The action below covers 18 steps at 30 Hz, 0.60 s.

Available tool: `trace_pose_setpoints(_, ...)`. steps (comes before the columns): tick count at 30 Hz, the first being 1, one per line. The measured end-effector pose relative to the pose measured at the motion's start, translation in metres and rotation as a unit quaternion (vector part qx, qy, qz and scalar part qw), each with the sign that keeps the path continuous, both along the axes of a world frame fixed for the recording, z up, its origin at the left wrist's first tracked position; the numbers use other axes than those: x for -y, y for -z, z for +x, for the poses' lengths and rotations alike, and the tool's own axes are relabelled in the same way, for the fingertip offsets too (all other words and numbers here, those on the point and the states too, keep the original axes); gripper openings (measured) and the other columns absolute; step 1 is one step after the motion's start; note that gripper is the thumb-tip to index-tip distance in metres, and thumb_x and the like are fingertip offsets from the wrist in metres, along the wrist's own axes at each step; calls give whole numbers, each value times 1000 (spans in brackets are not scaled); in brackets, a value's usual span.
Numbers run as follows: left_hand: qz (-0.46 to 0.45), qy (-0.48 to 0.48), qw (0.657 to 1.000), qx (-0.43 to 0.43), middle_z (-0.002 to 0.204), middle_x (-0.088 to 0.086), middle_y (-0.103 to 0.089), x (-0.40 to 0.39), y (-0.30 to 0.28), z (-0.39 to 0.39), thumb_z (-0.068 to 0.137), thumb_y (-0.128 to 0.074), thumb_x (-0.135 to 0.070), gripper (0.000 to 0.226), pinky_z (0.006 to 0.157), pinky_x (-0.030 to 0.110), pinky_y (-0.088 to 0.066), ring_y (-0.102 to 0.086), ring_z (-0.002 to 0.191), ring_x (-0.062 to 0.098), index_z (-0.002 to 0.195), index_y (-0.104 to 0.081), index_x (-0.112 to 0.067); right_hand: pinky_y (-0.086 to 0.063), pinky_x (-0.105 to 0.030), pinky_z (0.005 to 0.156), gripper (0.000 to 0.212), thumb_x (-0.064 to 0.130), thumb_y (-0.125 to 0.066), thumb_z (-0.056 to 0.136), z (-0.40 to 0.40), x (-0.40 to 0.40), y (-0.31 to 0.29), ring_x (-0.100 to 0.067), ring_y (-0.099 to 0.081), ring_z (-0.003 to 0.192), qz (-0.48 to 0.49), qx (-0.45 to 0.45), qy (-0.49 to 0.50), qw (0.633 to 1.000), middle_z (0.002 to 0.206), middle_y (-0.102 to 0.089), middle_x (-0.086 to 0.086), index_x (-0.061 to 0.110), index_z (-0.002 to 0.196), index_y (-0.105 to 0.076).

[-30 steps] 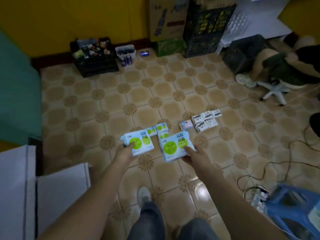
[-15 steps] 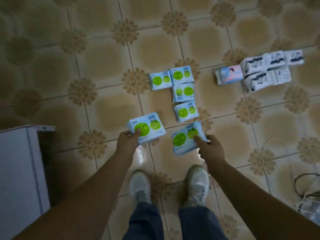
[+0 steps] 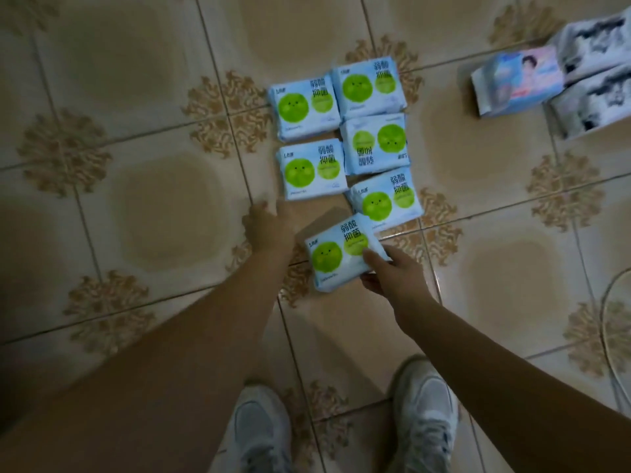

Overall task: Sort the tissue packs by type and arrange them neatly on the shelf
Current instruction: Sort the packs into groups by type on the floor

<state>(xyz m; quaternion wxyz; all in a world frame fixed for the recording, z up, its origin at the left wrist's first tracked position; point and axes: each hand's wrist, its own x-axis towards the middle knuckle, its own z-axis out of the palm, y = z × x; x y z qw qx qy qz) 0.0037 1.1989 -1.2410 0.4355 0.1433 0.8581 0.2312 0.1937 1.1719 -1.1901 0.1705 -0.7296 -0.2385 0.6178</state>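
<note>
Left hand (image 3: 268, 224) now empty, its pack (image 3: 312, 169) grounded.

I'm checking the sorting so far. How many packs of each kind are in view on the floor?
Green-circle packs: 6, one of them gripped by the right hand
Pink-and-blue pack: 1
White packs with dark print: at least 2, cut off by the frame edge
Total: at least 9

Tissue packs (image 3: 345, 141) on floor (image 3: 136, 199)
</note>
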Motion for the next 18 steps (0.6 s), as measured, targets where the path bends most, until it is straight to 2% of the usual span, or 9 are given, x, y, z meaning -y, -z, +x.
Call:
trace_pose_setpoints(3,0,-39,980,194,109,13,-71,48,-21,13,91,-50,-63,56,92,45,-53,-68,95,30,111,-67,-15,-58,-29,69,5,14,-65,93,-13,-9,-10,-22,-64,77,-8,-16,10,1000,92,-66,-14,15,95,-69)
trace_pose_setpoints(4,3,-40,968,248,104,13,-72,58,-30,17,96,-51,-54,45,82,39,-55,-69,85,28,113,-66,-16,-57,-30,71,9,12,-65,92,-17,-11,-12,-23,-65,79,-12,-19,0,1000,94,-66,-14,11,100,-70)
trace_pose_setpoints(6,1,-44,961,271,98,13,-71,66,-34,20,101,-55,-31,28,64,32,-57,-68,69,22,121,-61,-12,-59,-35,78,30,9,-67,90,-25,-16,-9,-24,-67,85,-6,-15,-23,1000,105,-65,-15,6,120,-64)
trace_pose_setpoints(8,14,-49,971,235,96,15,-71,65,-24,17,98,-60,-23,28,63,34,-57,-68,65,22,122,-60,-7,-57,-44,87,52,12,-68,88,-31,-19,-3,-24,-68,87,5,20,-68,997,115,-58,-8,16,136,-50)
trace_pose_setpoints(10,35,-23,983,178,102,13,-72,58,-9,13,96,-63,-24,27,73,41,-61,-70,78,25,119,-61,-9,-53,-46,92,64,23,-68,88,-36,-21,2,-26,-68,91,7,96,-137,986,114,-58,-4,20,145,-39)
trace_pose_setpoints(12,41,24,992,117,109,14,-71,45,4,12,97,-61,-30,29,84,47,-57,-69,95,29,116,-63,-8,-51,-41,92,66,28,-66,87,-41,-22,3,-29,-66,99,14,135,-172,976,115,-62,-6,18,145,-37)
trace_pose_setpoints(13,43,48,994,85,110,15,-71,38,4,14,99,-57,-32,32,87,45,-55,-67,100,30,115,-66,-6,-51,-44,93,66,31,-65,85,-43,-21,3,-29,-64,104,20,135,-171,976,116,-59,-4,19,144,-38)
trace_pose_setpoints(16,25,111,993,0,108,21,-70,30,-5,21,105,-42,-29,41,80,34,-47,-64,101,33,110,-69,1,-50,-52,97,72,38,-60,78,-44,-20,-13,-30,-56,117,24,126,-125,984,117,-49,2,21,145,-40)
trace_pose_setpoints(18,-7,158,987,-26,110,23,-67,34,-22,20,105,-39,-26,39,77,33,-40,-61,103,36,111,-65,1,-46,-50,103,67,36,-58,85,-47,-19,-40,-30,-52,123,32,130,-139,981,133,-51,-5,22,148,-38)
